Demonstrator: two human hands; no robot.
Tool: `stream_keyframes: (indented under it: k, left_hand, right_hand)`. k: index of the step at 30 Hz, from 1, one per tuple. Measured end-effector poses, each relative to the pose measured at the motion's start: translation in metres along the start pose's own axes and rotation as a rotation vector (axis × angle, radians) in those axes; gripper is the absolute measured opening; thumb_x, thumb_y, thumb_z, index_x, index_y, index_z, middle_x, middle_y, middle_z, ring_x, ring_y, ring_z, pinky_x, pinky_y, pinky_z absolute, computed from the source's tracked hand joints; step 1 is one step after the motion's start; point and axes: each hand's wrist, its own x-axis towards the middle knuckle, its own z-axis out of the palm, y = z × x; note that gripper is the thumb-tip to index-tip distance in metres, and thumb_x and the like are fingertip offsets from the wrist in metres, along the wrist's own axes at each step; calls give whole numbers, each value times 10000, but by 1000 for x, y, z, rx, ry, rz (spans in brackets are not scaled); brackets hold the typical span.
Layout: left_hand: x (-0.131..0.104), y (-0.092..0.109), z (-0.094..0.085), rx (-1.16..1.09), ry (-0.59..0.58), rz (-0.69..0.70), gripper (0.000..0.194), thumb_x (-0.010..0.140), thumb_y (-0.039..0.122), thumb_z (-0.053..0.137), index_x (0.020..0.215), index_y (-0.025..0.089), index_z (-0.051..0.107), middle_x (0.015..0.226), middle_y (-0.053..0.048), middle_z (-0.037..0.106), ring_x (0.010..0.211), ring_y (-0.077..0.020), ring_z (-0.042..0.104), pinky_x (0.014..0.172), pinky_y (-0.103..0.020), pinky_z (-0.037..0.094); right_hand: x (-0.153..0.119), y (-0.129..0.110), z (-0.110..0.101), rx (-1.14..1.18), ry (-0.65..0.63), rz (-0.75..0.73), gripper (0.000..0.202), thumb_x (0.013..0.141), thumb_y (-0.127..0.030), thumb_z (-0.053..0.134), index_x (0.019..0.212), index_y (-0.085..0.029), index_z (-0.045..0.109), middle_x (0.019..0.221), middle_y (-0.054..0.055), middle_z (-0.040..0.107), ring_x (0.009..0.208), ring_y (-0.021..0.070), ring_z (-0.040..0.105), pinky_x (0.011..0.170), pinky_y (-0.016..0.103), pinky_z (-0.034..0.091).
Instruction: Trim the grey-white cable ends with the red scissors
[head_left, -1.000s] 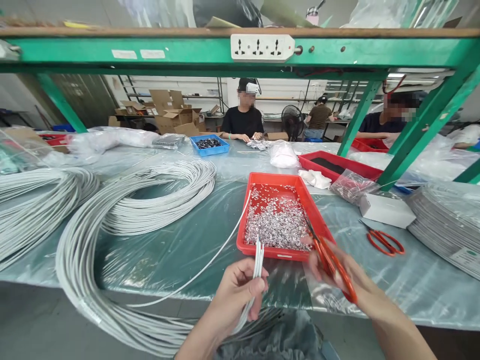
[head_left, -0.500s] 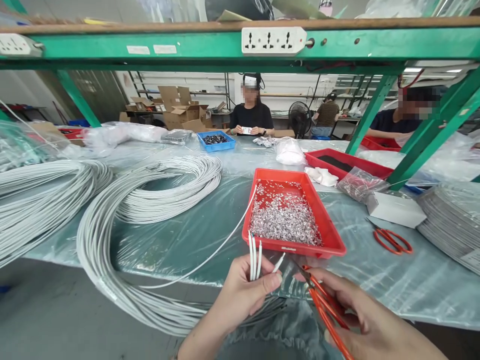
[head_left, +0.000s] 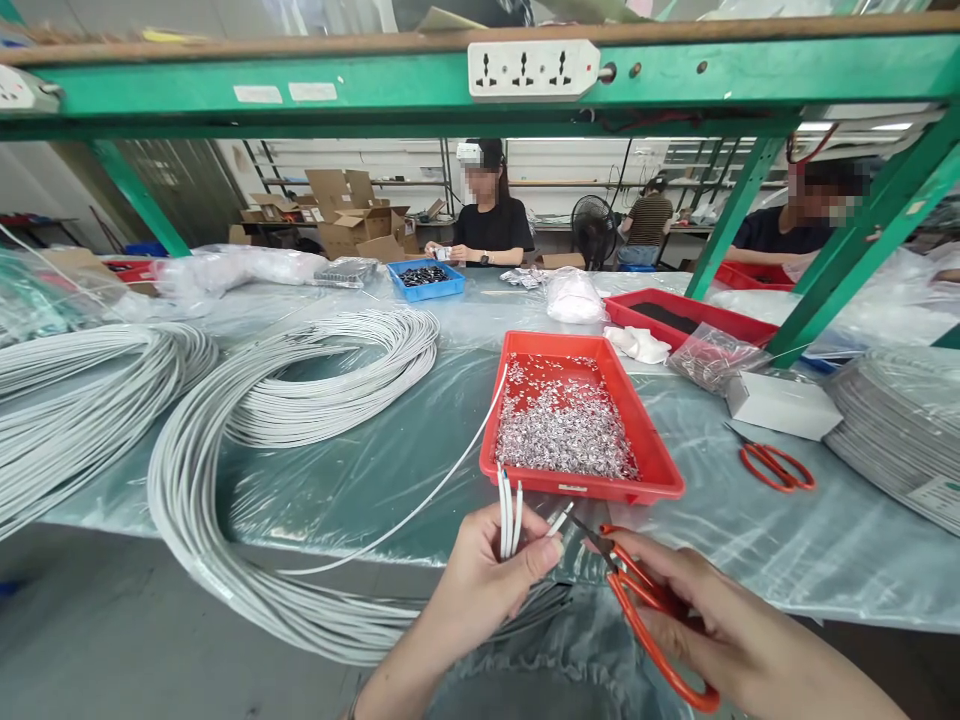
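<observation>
Several white cable ends (head_left: 507, 515) stand up between the fingers of my left hand (head_left: 491, 570), and one more end (head_left: 559, 520) sticks out to the right between thumb and finger. My right hand (head_left: 705, 620) is closed round the orange handles of a pair of scissors (head_left: 637, 610). The scissor tips lie close to that single cable end; whether they touch it I cannot tell. Just beyond my hands is a red tray (head_left: 581, 488) with many small silvery pieces in it. A large coil of white cable (head_left: 195, 500) lies to the left, partly over the table edge.
Another cable coil (head_left: 90, 400) is at the far left. Orange-handled scissors (head_left: 776, 465), a white box (head_left: 784, 405) and a grey coil (head_left: 892, 440) sit at the right. A green shelf frame (head_left: 375, 85) spans above. A person (head_left: 491, 225) sits across the table by a blue bin (head_left: 427, 290).
The scissors in my right hand have moved left, tips closer to the single cable end, and their handles are spread wider. The person opposite has turned, hands now by the blue bin.
</observation>
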Motion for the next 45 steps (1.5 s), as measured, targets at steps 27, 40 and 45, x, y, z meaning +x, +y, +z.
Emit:
stream_keyframes:
  k: [27,40,45]
  left_hand:
    - [8,-6,4,-200,-215,-77,430,690,519,649,666,103,545,431,41,458,277,-43,402,277,-130,246]
    - [12,-7,9,191,-97,123,400,776,507,542,657,125,520,458,53,387,381,-47,342,405,-171,258]
    - [12,-7,5,212,-153,87,384,804,487,524,766,106,555,429,73,339,379,-41,278,405,-173,216]
  right_hand:
    - [44,0,6,652,-33,-113,377,786,-407,606,1017,-117,535,493,-79,363,414,29,328,420,141,261]
    - [63,-16,39,1376,-67,-40,390,781,-402,610,586,-162,372,337,-116,250,321,10,165,427,181,220]
    - [61,-10,36,1254,97,-81,311,698,-302,732,623,-121,490,409,-78,387,415,22,287,461,183,183]
